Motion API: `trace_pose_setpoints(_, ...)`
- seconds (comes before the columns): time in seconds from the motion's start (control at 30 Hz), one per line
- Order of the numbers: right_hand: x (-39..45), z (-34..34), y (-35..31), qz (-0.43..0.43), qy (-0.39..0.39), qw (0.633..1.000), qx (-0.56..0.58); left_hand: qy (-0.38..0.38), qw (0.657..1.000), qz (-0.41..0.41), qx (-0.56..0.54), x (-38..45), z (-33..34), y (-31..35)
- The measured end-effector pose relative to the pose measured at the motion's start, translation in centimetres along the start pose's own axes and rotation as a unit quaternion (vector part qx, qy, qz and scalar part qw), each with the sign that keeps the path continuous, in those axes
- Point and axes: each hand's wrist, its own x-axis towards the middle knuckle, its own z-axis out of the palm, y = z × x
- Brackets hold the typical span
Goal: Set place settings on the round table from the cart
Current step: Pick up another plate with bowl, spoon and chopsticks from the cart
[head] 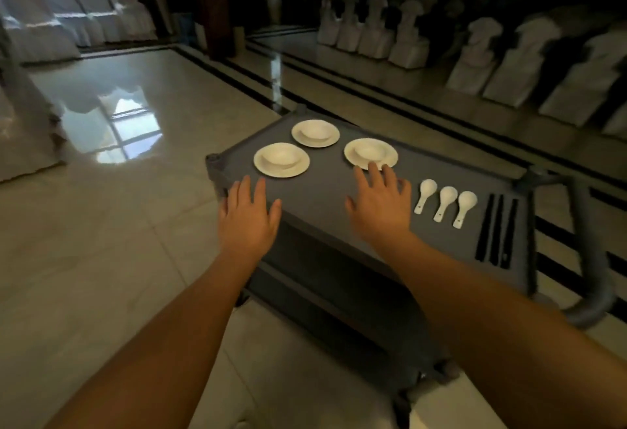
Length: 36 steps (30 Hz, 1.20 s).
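Nearest: two bare forearms reaching forward from the lower edge of the view.

Left hand (249, 214): palm down, fingers straight and slightly spread, holding nothing; poised over the near left edge of the cart top. Whether it touches the edge cannot be told.

Right hand (380, 204): palm down, fingers straight and spread, holding nothing; over the middle of the cart top, fingertips at the near rim of the right-hand plate. Contact with the rim cannot be told.

Grey plastic two-tier service cart (325, 197): flat top shelf, lower shelf in shadow beneath, curved tubular push handle (592, 259) at the right end, castors below.

On the top shelf, right end: three pairs of long black chopsticks (496, 230), laid side by side just inside the handle end. Just left of them, three white ceramic soup spoons (445, 203) in a row, bowls pointing away, apart from one another.

On the top shelf, left and centre: three round white plates, each bearing a small white bowl. Near-left plate (281, 159); right plate (370, 153); far plate (315, 133), near the back edge.

Beneath and around: glossy beige marble floor (112, 225) with dark inlaid border lines.

Farthest: rows of chairs in white fabric covers (407, 34) along the dim back wall, and more at far left by a window. The round table is not seen in this view.
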Motion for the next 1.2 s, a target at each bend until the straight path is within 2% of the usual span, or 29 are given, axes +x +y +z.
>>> trace_pose_setpoints(0.3,5.6,2.9,-2.7,0.140,0.001,0.990,-0.004,-0.055,0.989,0.134,0.017,11.5,2.3,-2.5)
trace_pose_setpoints(0.43,6.7,3.8,-2.5,0.164,-0.001,0.986,-0.011,-0.071,0.986,0.154,0.002,14.6,4.1,-1.7)
trace_pose_setpoints(0.63,9.0,6.4,1.9,0.238,-0.034,0.971,0.016,-0.116,0.977,0.175,-0.046,18.3,9.5,2.7)
trace_pose_setpoints(0.83,13.2,10.5,7.4,0.287,-0.096,0.951,0.060,-0.169,0.965,0.199,-0.035,22.9,14.3,7.3)
trace_pose_setpoints(0.93,16.4,12.5,9.9,0.320,-0.106,0.928,0.158,-0.201,0.962,0.174,-0.064,26.6,16.7,9.9)
trace_pose_setpoints(1.03,19.5,14.3,11.8,0.354,-0.111,0.890,0.266,-0.209,0.962,0.134,-0.114,29.4,19.2,11.9)
trace_pose_setpoints(1.2,23.2,16.6,13.6,0.418,-0.140,0.799,0.409,-0.282,0.933,0.011,-0.222,32.6,23.4,13.8)
